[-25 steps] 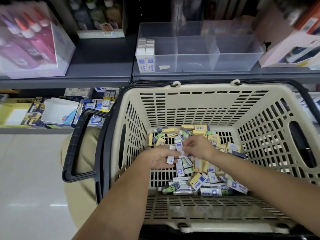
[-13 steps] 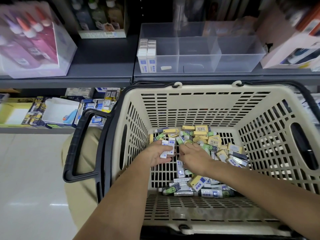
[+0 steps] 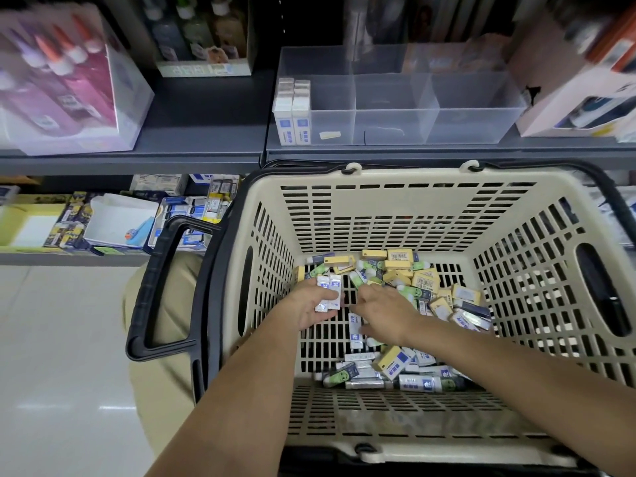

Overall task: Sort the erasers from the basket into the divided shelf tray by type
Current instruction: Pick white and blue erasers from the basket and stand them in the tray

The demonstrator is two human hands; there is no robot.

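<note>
White erasers [image 3: 328,295] half-hidden in left hand [image 3: 307,309]

erasers [image 3: 395,290] in basket [image 3: 378,187] | tray [image 3: 481,125] on shelf behind | stack [image 3: 292,111] in tray's left compt.

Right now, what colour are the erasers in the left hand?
The erasers are white with blue labels; head view.

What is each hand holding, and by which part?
The left hand grips a few white, blue-labelled rectangular erasers around their lower halves. The right hand reaches into the eraser pile; whether it holds anything cannot be told.
</note>
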